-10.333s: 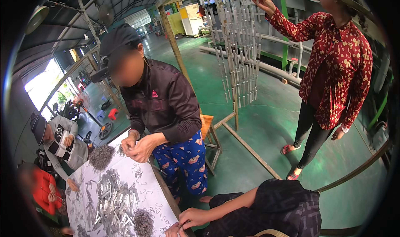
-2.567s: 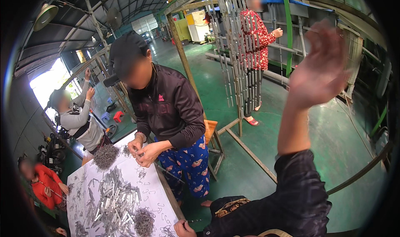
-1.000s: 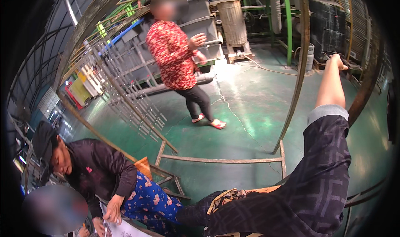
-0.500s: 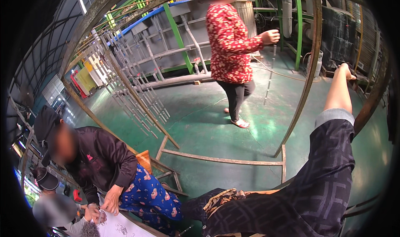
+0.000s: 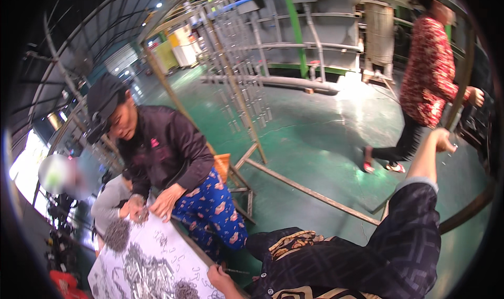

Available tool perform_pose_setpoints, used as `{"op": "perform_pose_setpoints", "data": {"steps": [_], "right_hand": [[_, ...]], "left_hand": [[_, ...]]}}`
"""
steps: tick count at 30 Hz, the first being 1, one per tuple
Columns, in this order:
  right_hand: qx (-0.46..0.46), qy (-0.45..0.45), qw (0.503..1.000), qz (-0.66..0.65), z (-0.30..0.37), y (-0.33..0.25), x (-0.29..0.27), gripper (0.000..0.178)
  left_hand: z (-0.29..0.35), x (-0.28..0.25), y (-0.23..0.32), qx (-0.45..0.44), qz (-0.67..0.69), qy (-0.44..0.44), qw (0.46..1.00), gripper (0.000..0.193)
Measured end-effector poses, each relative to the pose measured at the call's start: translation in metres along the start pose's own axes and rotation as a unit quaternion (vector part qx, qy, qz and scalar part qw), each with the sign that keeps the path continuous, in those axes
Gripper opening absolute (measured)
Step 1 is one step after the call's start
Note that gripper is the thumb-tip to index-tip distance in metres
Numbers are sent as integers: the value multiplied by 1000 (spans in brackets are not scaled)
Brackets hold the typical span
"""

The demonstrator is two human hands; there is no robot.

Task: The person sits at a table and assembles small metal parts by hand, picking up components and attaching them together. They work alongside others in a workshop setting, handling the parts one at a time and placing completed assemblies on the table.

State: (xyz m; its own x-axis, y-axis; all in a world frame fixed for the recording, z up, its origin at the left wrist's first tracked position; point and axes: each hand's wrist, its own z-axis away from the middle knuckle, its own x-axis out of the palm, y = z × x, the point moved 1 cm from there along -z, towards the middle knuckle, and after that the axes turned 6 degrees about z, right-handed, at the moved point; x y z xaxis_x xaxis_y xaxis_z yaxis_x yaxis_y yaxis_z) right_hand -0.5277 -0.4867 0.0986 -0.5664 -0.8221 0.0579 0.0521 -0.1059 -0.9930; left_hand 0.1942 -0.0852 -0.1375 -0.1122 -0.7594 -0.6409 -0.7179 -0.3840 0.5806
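Note:
My right arm stretches out to the far right, and my right hand point(image 5: 444, 140) is beside a rusty metal frame post point(image 5: 462, 89). Its fingers are bent together; what they hold, if anything, is too small to make out. My left hand point(image 5: 222, 280) is at the near right edge of a white-topped table point(image 5: 181, 240), fingers curled, their contents hidden. Close to it on the table lie a dark heap of small metal pieces point(image 5: 186, 290) and loose wire hooks point(image 5: 200, 276). Shiny silver metal pieces point(image 5: 147, 271) lie in the middle, with a grey wire heap point(image 5: 117, 235) behind.
Across the table a co-worker in a dark jacket point(image 5: 170, 141) works with both hands over it; another person in grey point(image 5: 107, 204) is beyond. A person in a red patterned top point(image 5: 428, 70) walks at the right. Chains of clear pieces point(image 5: 239, 73) hang from the frame; a low bar point(image 5: 310, 188) crosses ahead.
My view has turned left and down, bringing the table and my left hand into sight. The person in red has moved right, near my outstretched right hand.

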Motion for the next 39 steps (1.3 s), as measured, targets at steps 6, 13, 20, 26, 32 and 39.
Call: {"op": "perform_pose_setpoints", "data": {"steps": [6, 13, 20, 26, 32, 39], "right_hand": [[-216, -423, 832, 288, 175, 270, -142, 54], [-46, -877, -188, 439, 310, 439, -387, 46], [34, -826, -283, 486, 336, 434, -395, 42], [69, -765, -297, 568, 328, 413, -405, 39], [-234, -824, -323, 403, 345, 483, -371, 39], [-489, -858, -156, -13, 418, 370, -440, 25]], "left_hand": [[20, -25, 18, -51, -23, 29, 998, 7], [11, -21, 41, -3, -34, 5, 999, 7], [6, -24, 52, -25, -41, -1, 999, 8], [6, -27, 51, -53, -40, 2, 998, 7], [2, -21, 48, -65, -18, -1, 998, 8], [31, -21, 69, -103, 65, 56, 991, 8]]}}
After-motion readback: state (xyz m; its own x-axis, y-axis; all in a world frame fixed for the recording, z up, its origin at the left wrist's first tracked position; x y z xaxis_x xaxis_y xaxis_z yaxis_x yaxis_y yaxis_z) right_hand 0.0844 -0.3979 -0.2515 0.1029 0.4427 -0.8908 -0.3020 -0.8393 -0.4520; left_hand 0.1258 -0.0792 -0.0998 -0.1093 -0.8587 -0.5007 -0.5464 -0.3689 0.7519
